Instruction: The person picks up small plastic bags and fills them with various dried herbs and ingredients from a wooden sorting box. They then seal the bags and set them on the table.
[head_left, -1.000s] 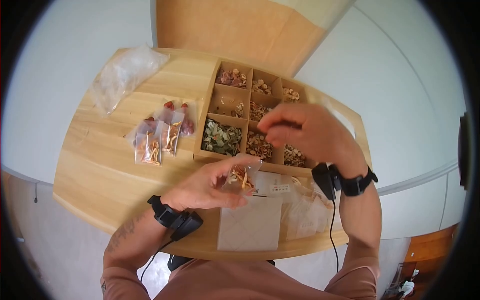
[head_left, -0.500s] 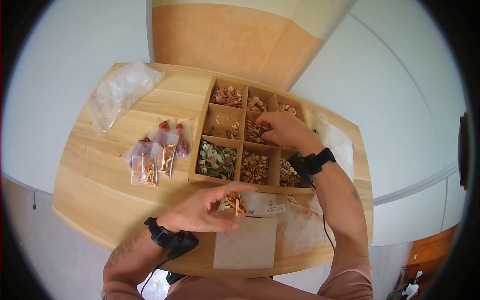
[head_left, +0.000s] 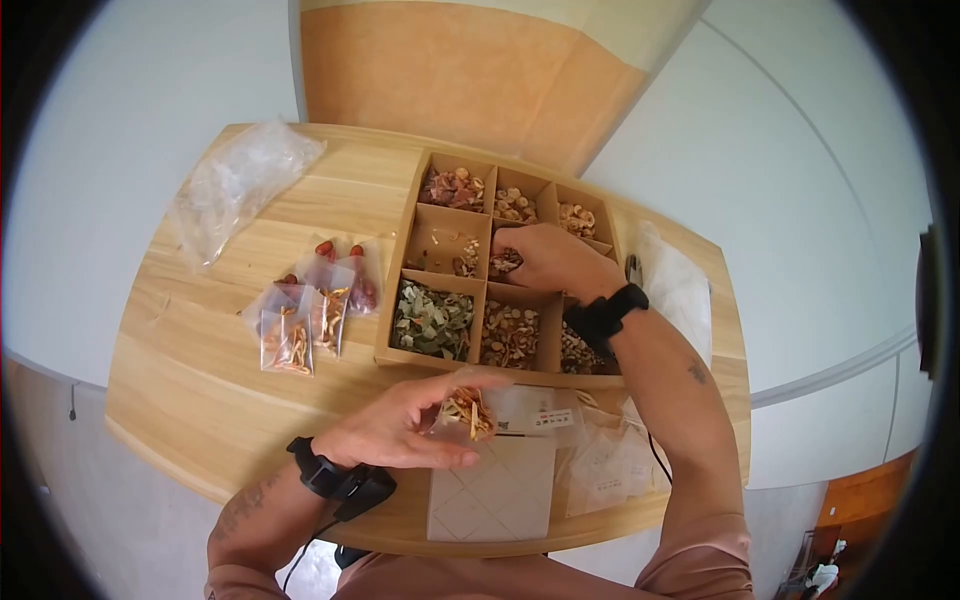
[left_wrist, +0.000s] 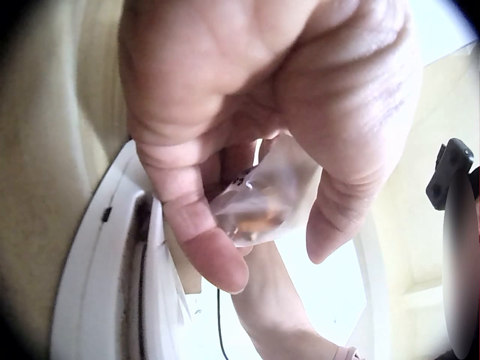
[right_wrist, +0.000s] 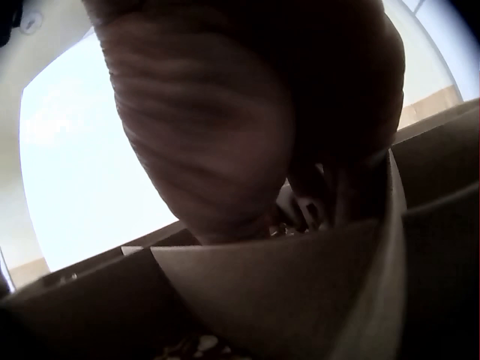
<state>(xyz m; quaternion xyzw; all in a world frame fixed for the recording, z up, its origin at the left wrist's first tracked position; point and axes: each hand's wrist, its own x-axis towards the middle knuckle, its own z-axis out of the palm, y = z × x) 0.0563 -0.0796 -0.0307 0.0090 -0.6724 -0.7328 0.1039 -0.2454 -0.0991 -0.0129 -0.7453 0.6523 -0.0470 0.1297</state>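
My left hand (head_left: 390, 425) holds a small clear bag (head_left: 468, 412) of dried herb strips in front of the box. In the left wrist view, the bag (left_wrist: 262, 206) sits among the curled fingers, with the thumb standing apart from it. My right hand (head_left: 560, 265) reaches down into the centre compartment of a divided cardboard box (head_left: 560, 379). Reddish-brown dried herb pieces (head_left: 505, 262) show beside its fingers. From the right wrist, the cardboard divider (right_wrist: 277, 277) hides the fingertips, so I cannot tell whether they pinch any pieces.
Other compartments hold green leaf pieces (head_left: 433, 318) and pale slices (head_left: 516, 205). Several filled bags (head_left: 290, 340) lie left of the box, with a large plastic bag (head_left: 245, 185) behind. A white square sheet (head_left: 490, 495) and small clear bags (head_left: 610, 465) lie near the front edge.
My right hand has moved from above the box down into its centre compartment. My left hand keeps hold of the bag. The head view has shifted a little.
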